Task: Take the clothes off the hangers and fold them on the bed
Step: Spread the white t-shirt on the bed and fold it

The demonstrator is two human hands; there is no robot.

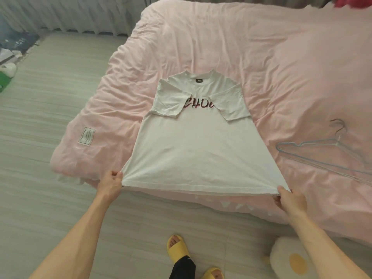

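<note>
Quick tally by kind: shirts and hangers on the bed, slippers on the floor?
White T-shirt: 1
Wire hanger: 1 (lines overlap, possibly a second)
Yellow slippers: 2
Total: 4

Left hand [110,183], right hand [289,200] reach forward, each pinching shirt [193,154] hem corner.

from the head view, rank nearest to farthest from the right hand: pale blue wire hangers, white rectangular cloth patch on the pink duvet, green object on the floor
1. Pale blue wire hangers, on the bed beyond the right hand.
2. White rectangular cloth patch, on the bed's left side.
3. Green object, far left on the floor.
</note>
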